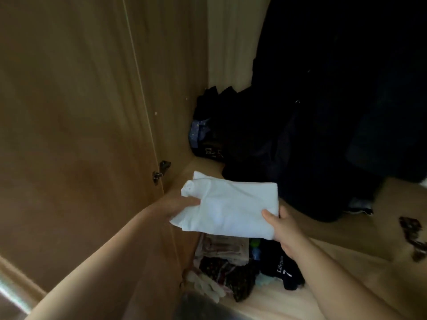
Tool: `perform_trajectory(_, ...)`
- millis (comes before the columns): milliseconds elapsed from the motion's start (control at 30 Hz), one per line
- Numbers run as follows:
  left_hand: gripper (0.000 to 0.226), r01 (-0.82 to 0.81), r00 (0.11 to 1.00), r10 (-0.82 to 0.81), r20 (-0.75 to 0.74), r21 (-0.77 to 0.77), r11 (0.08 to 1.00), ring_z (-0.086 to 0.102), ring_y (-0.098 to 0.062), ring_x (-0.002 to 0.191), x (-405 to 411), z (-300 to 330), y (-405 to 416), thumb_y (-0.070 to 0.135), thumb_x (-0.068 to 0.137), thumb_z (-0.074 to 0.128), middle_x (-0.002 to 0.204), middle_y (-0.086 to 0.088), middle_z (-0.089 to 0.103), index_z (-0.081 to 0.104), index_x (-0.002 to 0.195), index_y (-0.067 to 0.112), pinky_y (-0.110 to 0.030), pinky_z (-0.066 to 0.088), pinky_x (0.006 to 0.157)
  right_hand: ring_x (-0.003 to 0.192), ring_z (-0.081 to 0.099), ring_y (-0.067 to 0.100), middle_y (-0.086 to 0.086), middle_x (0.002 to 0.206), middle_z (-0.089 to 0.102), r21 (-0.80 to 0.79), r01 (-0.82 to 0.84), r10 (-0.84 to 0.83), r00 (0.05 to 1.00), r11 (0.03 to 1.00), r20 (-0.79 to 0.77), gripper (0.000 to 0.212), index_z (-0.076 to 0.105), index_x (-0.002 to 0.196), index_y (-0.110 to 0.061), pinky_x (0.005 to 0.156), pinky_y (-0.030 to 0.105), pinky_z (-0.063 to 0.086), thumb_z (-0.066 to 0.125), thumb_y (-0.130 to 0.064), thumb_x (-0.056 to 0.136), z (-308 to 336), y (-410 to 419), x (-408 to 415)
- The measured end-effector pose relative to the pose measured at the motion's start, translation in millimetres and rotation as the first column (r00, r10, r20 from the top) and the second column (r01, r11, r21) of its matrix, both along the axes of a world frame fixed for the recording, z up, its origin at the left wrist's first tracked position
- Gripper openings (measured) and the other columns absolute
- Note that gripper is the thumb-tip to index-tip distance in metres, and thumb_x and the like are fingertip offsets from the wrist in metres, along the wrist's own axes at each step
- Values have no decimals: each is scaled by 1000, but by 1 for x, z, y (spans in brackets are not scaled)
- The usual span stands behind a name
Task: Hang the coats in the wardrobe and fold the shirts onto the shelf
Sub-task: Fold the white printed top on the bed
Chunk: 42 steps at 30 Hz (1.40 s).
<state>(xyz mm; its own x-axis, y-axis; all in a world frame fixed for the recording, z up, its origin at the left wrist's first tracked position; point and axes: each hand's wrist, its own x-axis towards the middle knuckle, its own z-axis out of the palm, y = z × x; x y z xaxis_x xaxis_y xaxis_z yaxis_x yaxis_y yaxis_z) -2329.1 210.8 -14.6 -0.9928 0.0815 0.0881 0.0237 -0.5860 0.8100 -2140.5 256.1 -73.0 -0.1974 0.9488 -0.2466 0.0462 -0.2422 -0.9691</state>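
Head view: folded white shirt (227, 207) held in air over front edge of wardrobe shelf (360, 229). Left hand (179, 207) grips shirt's left edge, fingers mostly hidden beneath cloth. Right hand (283, 229) pinches right corner, thumb on top. Dark coats (335, 112) hang behind; dark folded clothes (221, 125) in back corner.

A strip of bare light wooden shelf (203, 166) is left open between the brown wooden wardrobe side wall (166, 88) and the heap of dark hanging coats (323, 135). Behind that strip, the corner is blocked by a stack of folded dark clothes (208, 125).
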Motion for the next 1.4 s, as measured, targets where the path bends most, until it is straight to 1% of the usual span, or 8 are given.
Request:
perform_trajectory(133,70,-41,966,-107,-236,-547,836,65,-29,110,-85,-35,69,50,74,75,97,-10,67,60,108,-9,-45,48,98,102,65,21,-4,112,65,99,37,-54,983,994,175,32,51,122,-31,93,50,54,63,-35,92,-14,47,-57)
perform_trajectory(233,52,246,603,-790,108,-968,55,61,-19,76,-159,-41,107,46,86,71,65,-3,54,50,71,1,-42,53,89,109,63,25,0,118,65,167,49,-94,955,985,280,40,55,130,-22,96,49,51,62,-34,92,-25,88,-91)
perform_trajectory(267,39,250,551,-826,119,-968,27,60,-21,79,-175,-48,116,37,88,69,72,-4,58,54,79,2,-40,53,86,111,62,25,0,118,64,174,52,-105,946,983,307,40,54,131,-18,97,46,50,60,-31,94,-25,99,-100)
perform_trajectory(500,41,-120,573,-807,-142,-989,88,59,-32,110,-187,-74,170,35,83,62,117,-9,62,52,118,16,-39,47,94,114,59,33,13,127,61,182,64,-147,859,981,490,49,50,136,-8,92,39,48,51,-41,99,-55,141,-126)
perform_trajectory(700,60,-384,26,-967,-253,-896,224,14,-25,150,-138,-118,163,48,93,24,161,0,27,28,152,37,-50,9,121,114,53,32,10,128,50,361,-69,-259,575,930,776,54,38,137,-15,82,39,48,57,-39,93,-46,136,-122)
perform_trajectory(867,56,-441,33,-980,-194,-883,160,6,-27,153,-129,-142,166,62,98,15,166,2,11,14,153,50,-61,3,118,144,30,27,6,153,33,496,-568,-305,402,656,863,57,36,149,-20,117,47,28,46,-31,93,-46,146,-132)
perform_trajectory(1067,57,-474,20,-983,-183,-867,152,-3,-35,152,-136,-145,171,68,95,14,166,3,0,4,150,58,-67,-6,115,149,16,38,20,163,13,160,-609,-76,161,777,984,96,11,158,-25,122,51,13,-21,-72,80,-68,156,-141)
perform_trajectory(1400,67,-532,55,-993,-107,-845,61,-12,-34,151,-153,-148,189,78,79,-12,166,2,-11,-9,144,61,-67,-15,109,152,-10,22,2,165,-13,121,-595,11,213,795,977,89,-12,155,-36,122,44,-8,-11,-77,77,-74,177,-156)
